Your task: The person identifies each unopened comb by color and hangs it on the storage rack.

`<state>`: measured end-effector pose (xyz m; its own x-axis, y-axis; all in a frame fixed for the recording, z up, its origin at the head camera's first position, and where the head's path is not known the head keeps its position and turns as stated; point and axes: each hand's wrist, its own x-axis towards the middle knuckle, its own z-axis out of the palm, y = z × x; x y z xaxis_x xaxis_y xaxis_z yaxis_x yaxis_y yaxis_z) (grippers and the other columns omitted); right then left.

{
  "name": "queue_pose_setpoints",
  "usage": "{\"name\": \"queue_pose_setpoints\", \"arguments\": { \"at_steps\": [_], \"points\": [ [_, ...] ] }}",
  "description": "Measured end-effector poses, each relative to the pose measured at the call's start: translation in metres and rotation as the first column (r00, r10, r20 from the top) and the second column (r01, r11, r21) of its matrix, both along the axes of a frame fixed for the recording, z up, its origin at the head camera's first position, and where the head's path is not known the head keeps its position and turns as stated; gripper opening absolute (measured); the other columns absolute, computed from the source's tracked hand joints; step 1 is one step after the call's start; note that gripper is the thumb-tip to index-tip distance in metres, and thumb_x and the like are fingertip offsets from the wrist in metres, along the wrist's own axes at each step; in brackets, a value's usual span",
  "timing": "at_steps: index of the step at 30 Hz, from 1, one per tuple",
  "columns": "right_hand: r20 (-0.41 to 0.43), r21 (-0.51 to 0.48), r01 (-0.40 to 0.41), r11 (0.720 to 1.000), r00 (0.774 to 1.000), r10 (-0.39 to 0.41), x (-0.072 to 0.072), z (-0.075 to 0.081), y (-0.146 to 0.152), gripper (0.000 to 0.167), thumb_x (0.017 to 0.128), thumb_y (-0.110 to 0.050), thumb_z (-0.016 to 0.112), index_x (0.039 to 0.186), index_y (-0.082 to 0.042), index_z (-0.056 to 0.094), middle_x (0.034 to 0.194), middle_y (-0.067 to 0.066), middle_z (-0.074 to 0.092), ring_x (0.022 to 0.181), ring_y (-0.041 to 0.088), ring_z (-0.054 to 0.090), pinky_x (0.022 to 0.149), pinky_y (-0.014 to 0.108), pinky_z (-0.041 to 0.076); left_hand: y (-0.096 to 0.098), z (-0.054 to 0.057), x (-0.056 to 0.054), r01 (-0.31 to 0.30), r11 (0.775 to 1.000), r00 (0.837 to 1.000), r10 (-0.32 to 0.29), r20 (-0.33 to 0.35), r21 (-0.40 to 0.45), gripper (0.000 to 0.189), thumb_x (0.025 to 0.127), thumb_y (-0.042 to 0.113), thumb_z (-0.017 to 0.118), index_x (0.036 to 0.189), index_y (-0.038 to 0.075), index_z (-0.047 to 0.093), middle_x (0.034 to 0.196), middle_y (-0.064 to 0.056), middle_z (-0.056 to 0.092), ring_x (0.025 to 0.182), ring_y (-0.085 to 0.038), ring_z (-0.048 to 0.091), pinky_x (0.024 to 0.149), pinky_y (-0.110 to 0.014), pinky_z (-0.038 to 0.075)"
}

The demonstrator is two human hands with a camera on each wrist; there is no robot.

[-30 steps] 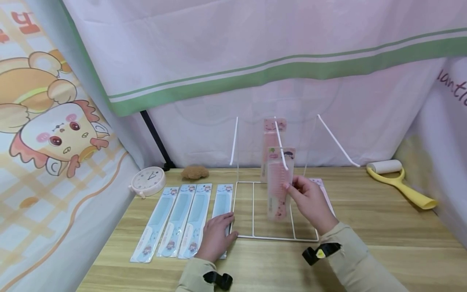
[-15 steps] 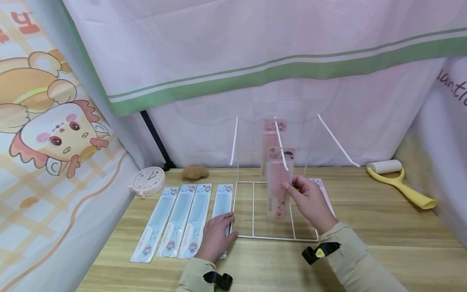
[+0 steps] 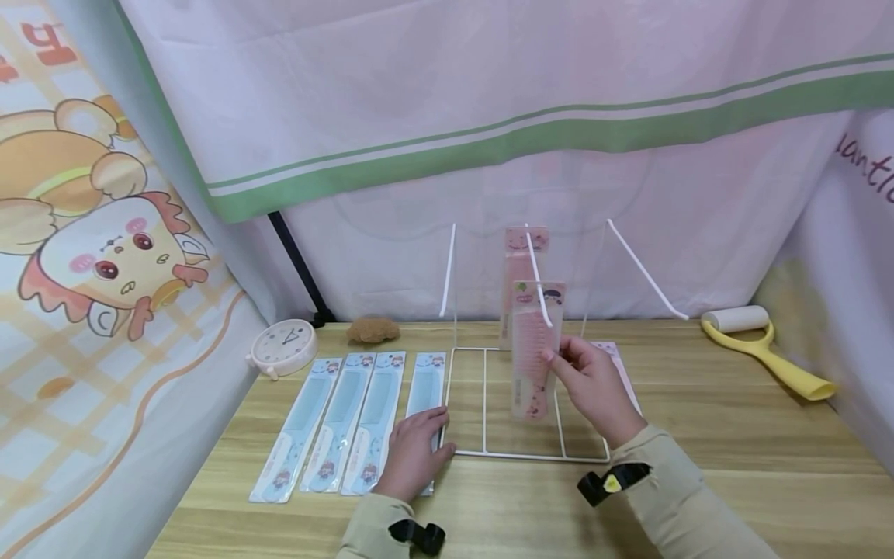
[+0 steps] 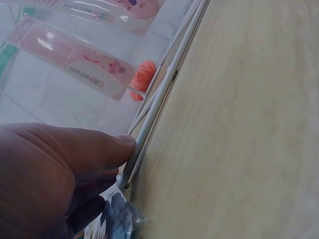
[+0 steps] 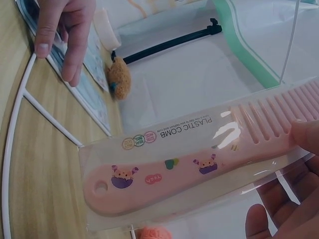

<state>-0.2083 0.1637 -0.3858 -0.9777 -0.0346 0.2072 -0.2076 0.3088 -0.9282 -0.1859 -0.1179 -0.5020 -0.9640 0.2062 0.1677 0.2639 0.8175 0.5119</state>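
My right hand [image 3: 594, 380] pinches a packaged pink comb [image 3: 536, 349], thumb on the front and fingers behind; the right wrist view shows its printed handle [image 5: 149, 179]. The packet stands upright, and the middle prong [image 3: 534, 264] of a white wire rack [image 3: 531, 455] crosses its top. Whether the prong passes through the packet cannot be told. Farther back on that prong hangs a second pink comb [image 3: 515, 268]. My left hand [image 3: 417, 454] holds the rack's front left corner, its thumb [image 4: 112, 149] on the wire. Blue comb packets [image 3: 366, 435] lie beside it, one partly under the hand.
Two bare prongs [image 3: 646, 268] flank the middle one. A pink-edged packet [image 3: 615, 355] lies partly behind my right hand. Around the table [image 3: 698, 481] are a round white clock [image 3: 282, 347], a brown lump [image 3: 373, 330] and a yellow lint roller [image 3: 775, 357]. Curtains enclose the back.
The pink comb's lower end has shifted very slightly up in my right hand's grip. My left hand stays on the rack, and everything else lies as before.
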Motion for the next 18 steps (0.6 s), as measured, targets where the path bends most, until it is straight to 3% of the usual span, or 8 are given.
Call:
{"name": "queue_pose_setpoints", "arguments": {
  "at_steps": [18],
  "points": [
    [-0.018, 0.025, 0.0, 1.0, 1.0, 0.001, -0.0087, 0.0016, 0.0002, 0.031, 0.102, -0.026, 0.06, 0.112, 0.003, 0.065, 0.099, 0.016, 0.068, 0.085, 0.024, 0.057, 0.066, 0.027, 0.048, -0.0001, 0.0006, 0.0001, 0.009, 1.0, 1.0, -0.009, -0.013, -0.012, 0.049, 0.087, 0.022, 0.077, 0.13, 0.002, 0.064, 0.141, -0.007, 0.058, 0.132, -0.033, 0.05, 0.112, -0.057, 0.031]
  ]
}}
